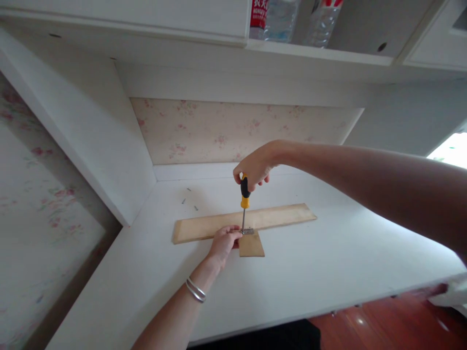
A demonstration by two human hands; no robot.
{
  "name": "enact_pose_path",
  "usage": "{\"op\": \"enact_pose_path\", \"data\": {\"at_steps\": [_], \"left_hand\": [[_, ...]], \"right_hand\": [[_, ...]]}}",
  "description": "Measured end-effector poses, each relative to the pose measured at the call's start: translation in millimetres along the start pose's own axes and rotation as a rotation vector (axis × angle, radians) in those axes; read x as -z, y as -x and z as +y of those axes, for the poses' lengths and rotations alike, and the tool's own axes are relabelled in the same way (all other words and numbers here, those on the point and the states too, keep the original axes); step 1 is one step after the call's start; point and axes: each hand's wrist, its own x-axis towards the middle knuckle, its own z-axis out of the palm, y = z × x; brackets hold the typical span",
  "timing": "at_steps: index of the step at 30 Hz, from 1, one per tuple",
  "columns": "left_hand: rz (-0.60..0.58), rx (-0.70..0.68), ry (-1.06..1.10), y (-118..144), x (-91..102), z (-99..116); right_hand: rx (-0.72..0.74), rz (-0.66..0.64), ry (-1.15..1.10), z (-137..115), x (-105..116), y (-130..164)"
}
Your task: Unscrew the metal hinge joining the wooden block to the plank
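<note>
My right hand (255, 167) is closed round the black and yellow handle of a screwdriver (244, 200), which stands upright with its tip down on a small metal hinge (248, 231). The hinge lies where a long pale wooden board (280, 217) meets a short wooden piece (252, 245). My left hand (226, 240) is closed at the hinge's left side, thumb and fingers pinched by the screwdriver tip and the short piece's edge. What those fingertips pinch is too small to make out. Several small screws (184, 201) lie loose on the white desktop (292, 272), beyond the board's left part.
Overhead, a white shelf (321, 53) carries clear plastic bottles (280, 19), one with a red label. An upright white panel (80, 116) stands at the left. The desktop's front edge (350, 307) runs above a reddish wooden floor (368, 325).
</note>
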Motion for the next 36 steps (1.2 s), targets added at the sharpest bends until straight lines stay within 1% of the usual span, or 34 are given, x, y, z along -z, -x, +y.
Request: {"op": "enact_pose_path", "data": {"at_steps": [2,4,5,7,9,10,12,14,16,19,21,23,25,28,31,33,34,36], "left_hand": [[0.002,0.0,0.013,0.0,0.4,0.4],[0.005,-0.002,0.014,0.0,0.7,0.6],[0.003,-0.004,0.013,0.0,0.8,0.5],[-0.003,-0.005,0.012,-0.1,0.8,0.1],[-0.013,-0.004,0.016,-0.2,0.7,-0.5],[-0.016,-0.006,0.017,-0.3,0.6,-0.7],[-0.017,-0.014,0.016,-0.4,0.5,-1.0],[-0.01,-0.024,0.007,-0.6,0.4,-1.0],[-0.005,-0.025,-0.009,-0.9,0.3,-1.0],[-0.003,-0.018,-0.024,-1.3,0.4,-1.2],[-0.005,-0.019,-0.013,-1.2,0.5,-1.3],[-0.008,-0.02,0.001,-0.9,0.7,-1.3],[-0.008,-0.019,0.011,-0.7,1.0,-1.5],[-0.012,-0.013,0.009,-1.5,2.0,-2.5],[-0.008,-0.011,0.003,-3.1,3.0,-4.0],[-0.005,-0.012,0.011,-4.0,3.1,-4.7],[-0.006,-0.011,0.016,-4.4,3.1,-5.0],[-0.009,-0.006,0.021,-4.5,2.8,-5.2]], "right_hand": [[-0.068,0.03,-0.079,-2.2,-0.6,-1.0],[-0.156,0.063,-0.08,-3.2,-2.0,-2.8],[-0.175,0.076,-0.057,-3.3,-2.9,-3.3],[-0.124,0.074,-0.026,-3.7,-4.4,-3.1],[-0.043,0.055,-0.063,-4.5,-5.6,-1.2],[-0.036,0.056,-0.093,-5.1,-6.0,-0.2],[-0.088,0.076,-0.113,-6.0,-6.6,0.7],[-0.152,0.1,-0.056,-5.7,-6.8,-0.4],[-0.127,0.091,0.001,-4.5,-6.8,-1.9],[-0.042,0.048,-0.009,-2.6,-6.3,-2.1],[-0.055,0.022,-0.02,-2.2,-5.7,-1.0],[-0.108,0.025,0.003,-2.6,-5.3,0.3],[-0.149,0.043,0.017,-3.4,-5.5,1.8],[-0.15,0.085,-0.049,-4.7,-6.9,3.8],[-0.205,0.199,-0.125,-4.8,-8.4,3.3],[-0.245,0.275,-0.128,-4.1,-8.7,2.0],[-0.245,0.293,-0.12,-3.9,-8.7,1.5],[-0.206,0.28,-0.121,-3.8,-8.6,1.8]]}}
